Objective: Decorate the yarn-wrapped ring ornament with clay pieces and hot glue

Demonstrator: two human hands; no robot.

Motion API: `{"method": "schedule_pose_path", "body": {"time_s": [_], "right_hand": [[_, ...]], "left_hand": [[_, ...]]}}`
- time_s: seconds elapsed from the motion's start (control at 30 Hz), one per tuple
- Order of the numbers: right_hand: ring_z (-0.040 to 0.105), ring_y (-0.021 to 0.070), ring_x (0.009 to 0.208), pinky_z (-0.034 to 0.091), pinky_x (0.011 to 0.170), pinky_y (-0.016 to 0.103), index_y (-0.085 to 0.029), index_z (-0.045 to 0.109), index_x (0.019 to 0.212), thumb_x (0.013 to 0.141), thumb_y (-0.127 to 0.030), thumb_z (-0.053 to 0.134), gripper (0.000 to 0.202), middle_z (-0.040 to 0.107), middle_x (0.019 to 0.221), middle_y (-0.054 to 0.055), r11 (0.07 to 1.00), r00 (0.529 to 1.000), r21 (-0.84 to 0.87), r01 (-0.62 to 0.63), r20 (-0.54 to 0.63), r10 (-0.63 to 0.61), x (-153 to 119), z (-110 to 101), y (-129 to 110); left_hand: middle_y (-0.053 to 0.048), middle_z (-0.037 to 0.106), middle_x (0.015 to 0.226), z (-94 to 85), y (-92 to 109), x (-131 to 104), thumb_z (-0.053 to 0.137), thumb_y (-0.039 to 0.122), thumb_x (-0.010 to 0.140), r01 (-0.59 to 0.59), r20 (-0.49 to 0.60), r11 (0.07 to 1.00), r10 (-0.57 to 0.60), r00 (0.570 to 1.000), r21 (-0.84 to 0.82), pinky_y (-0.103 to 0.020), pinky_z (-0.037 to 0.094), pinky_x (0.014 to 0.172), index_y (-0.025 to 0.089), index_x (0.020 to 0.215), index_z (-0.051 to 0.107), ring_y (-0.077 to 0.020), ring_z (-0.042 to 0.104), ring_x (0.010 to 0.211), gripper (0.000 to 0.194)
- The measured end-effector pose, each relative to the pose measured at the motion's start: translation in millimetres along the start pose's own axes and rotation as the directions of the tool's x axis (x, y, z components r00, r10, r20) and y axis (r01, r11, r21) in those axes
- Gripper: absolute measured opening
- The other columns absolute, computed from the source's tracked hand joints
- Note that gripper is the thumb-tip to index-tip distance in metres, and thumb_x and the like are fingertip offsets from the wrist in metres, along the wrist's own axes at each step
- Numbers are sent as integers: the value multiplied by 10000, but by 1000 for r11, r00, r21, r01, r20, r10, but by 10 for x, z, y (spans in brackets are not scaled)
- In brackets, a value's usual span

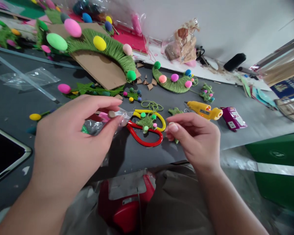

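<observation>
My left hand (75,137) is raised over the table, thumb and fingers curved toward each other near a small brownish piece whose contact with the fingertips is unclear. My right hand (194,138) is closed in a pinch, with a tiny pale bit at the thumb tip that I cannot make out. Between them lie scissors (148,143) with one red and one yellow handle. A green yarn star (146,122) with small pompoms rests on the handles. Another green star (175,111) is partly hidden behind my right hand.
A yellow glue gun (204,110) and a purple box (234,118) lie right of my right hand. Behind are a pompom crescent (172,83), a large green wreath (112,49) on cardboard (100,70), and cardboard scraps. A dark-screened device (5,153) sits left.
</observation>
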State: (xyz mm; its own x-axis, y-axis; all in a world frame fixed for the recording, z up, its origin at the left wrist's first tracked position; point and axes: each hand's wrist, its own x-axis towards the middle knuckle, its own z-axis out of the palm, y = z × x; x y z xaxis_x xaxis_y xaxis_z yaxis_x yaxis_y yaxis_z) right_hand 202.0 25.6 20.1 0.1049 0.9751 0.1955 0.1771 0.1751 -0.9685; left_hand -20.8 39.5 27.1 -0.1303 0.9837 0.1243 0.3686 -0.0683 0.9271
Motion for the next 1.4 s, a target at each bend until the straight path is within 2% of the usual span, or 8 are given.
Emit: {"method": "schedule_pose_path", "body": {"time_s": [0.17,0.4,0.57,0.77,0.87,0.97,1.13,1.4], "right_hand": [[790,121,848,681,816,252,-230,766,1117,975,-224,748,144,825,987,16,998,995,59,13,95,-19,8,1,47],[723,99,621,632,601,200,-204,789,937,970,-345,761,147,791,759,1,995,988,58,-79,140,70,-3,-26,50],[796,125,922,676,848,253,-242,768,1122,1025,-237,684,129,832,1090,22,979,978,189,-71,208,31,-25,-10,42],[701,79,620,602,600,171,-213,801,907,932,-321,806,111,765,712,-21,980,958,134,-149,267,109,-43,-2,28],[735,90,721,618,669,171,-218,785,896,830,-227,897,130,796,814,-15,987,974,105,-119,206,96,-29,1,37],[782,121,860,662,792,237,-233,782,1073,957,-242,771,117,828,988,17,985,970,140,-106,231,72,-25,-4,46],[716,70,678,613,660,154,-219,813,938,919,-290,818,74,788,782,-19,995,978,38,-93,193,84,-45,15,44],[747,80,699,649,708,182,-233,800,1010,1006,-341,711,140,805,826,-19,988,968,89,-126,230,103,-45,60,39]], "left_hand": [[39,809,1085,-17,-63,83,706,254,910,-198,-83,898,250,965,393,-232,501,842,240,1107,811,-188,712,900,224],[-11,817,995,-158,-261,196,636,339,1002,-308,47,707,363,931,636,-323,513,779,247,1136,806,-213,708,742,235],[-107,811,1136,-159,-306,213,605,214,989,-397,109,708,416,903,584,-366,561,944,141,1158,811,-303,759,1101,276],[-76,816,1164,-120,-257,177,636,184,959,-370,78,742,397,914,559,-370,574,955,177,1100,810,-284,765,1085,224],[-57,825,1136,-137,-259,184,657,201,952,-343,69,762,367,928,549,-359,580,929,188,1084,808,-271,777,1036,201],[-48,828,1117,-154,-249,183,677,191,938,-336,44,775,371,928,535,-331,581,886,182,1091,808,-254,782,997,201],[-58,812,1136,-49,-128,30,665,138,942,-410,-36,786,479,877,463,-301,556,989,154,1096,796,-230,754,1086,203],[-66,744,1314,237,-58,-205,651,122,960,-583,198,792,551,811,183,-273,534,1120,152,1378,671,-188,704,1198,420]]}}
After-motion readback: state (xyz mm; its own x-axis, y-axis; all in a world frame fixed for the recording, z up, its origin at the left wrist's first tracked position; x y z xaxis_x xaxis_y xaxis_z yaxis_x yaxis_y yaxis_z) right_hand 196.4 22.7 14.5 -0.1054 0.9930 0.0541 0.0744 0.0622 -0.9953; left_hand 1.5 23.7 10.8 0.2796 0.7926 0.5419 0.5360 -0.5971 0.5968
